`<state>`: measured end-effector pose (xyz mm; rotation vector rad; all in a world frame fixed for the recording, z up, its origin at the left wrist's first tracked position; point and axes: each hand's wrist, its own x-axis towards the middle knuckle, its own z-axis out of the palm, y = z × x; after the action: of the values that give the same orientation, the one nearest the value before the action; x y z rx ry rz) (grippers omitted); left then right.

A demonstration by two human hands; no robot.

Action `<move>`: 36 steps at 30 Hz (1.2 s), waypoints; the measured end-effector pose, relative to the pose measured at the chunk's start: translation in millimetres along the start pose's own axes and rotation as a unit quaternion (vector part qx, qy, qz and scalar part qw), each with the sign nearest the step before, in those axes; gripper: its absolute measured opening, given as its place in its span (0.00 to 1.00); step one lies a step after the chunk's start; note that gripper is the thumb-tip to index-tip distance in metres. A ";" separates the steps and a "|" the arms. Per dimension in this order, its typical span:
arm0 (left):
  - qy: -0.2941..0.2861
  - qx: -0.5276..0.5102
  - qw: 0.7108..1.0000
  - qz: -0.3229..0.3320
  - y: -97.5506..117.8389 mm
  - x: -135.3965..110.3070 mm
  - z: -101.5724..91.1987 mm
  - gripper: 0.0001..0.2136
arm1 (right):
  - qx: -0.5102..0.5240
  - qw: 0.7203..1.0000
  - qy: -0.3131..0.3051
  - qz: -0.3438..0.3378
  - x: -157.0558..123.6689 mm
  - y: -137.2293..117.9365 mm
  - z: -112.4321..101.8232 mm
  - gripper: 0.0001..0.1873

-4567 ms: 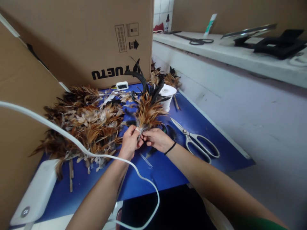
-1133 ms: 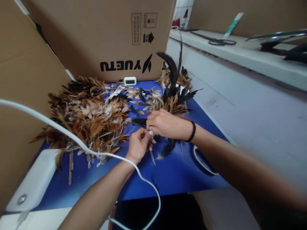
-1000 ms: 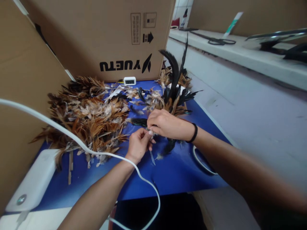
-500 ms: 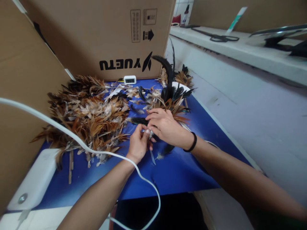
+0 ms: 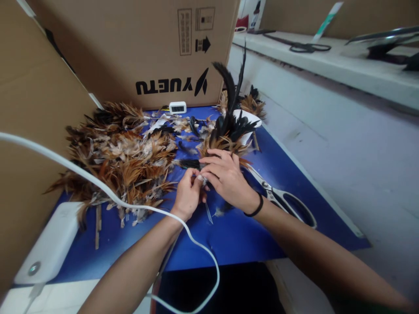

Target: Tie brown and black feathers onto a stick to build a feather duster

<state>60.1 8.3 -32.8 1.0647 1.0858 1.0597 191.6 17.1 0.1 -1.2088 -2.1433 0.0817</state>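
Note:
A bunch of brown and black feathers (image 5: 227, 133), with long dark plumes standing up from it, rises behind my right hand. My left hand (image 5: 189, 194) pinches its pale base, thumb and fingers closed. My right hand (image 5: 229, 181), a black band at the wrist, curls over the same bunch, its fingertips meeting my left thumb. A thin, clear strip (image 5: 208, 213) hangs below the fingers. The quills inside the grip are mostly hidden. Scissors (image 5: 283, 198) with pale handles lie on the blue tabletop (image 5: 242, 244), partly behind my right forearm.
A large heap of brown feathers (image 5: 121, 157) covers the left side. A white power bank (image 5: 49, 244) lies at front left. Across my left forearm runs a white cable (image 5: 108, 192). A cardboard box (image 5: 131, 48) and a small digital display (image 5: 177, 107) stand behind; a ledge (image 5: 314, 65) is right.
The feather bunch has swung slightly left and more upright. My right hand and forearm have shifted a little left and down, uncovering more of the scissors. My left hand keeps its pinch.

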 end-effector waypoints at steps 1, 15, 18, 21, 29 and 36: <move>-0.002 0.002 1.000 0.004 -1.2 0.2 -0.5 0.09 | 0.001 1.000 0.009 0.004 -2.7 -0.7 -0.2 0.08; -0.001 0.020 1.000 0.010 -5.1 1.4 -0.6 0.08 | -0.109 0.993 -0.026 -0.032 -8.6 -7.6 -3.6 0.09; -0.010 0.032 0.999 0.020 -9.0 2.1 -2.4 0.07 | -0.126 0.991 -0.017 -0.032 -9.5 -8.0 1.5 0.07; -0.017 0.029 0.999 0.023 -9.3 2.1 -3.1 0.08 | -0.132 0.991 0.008 -0.024 -11.4 -8.2 7.3 0.07; -0.050 -0.045 0.998 0.003 -0.3 0.2 -0.4 0.10 | -0.089 0.995 0.055 0.010 -13.9 -5.9 13.0 0.05; -0.069 -0.090 0.993 -0.020 2.0 2.3 -2.1 0.13 | -0.026 0.998 0.063 0.016 -13.7 0.5 13.7 0.05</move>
<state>58.1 11.1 -31.5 0.9535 0.8804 1.0160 188.9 10.2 -17.8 -1.2452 -2.0278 -0.0353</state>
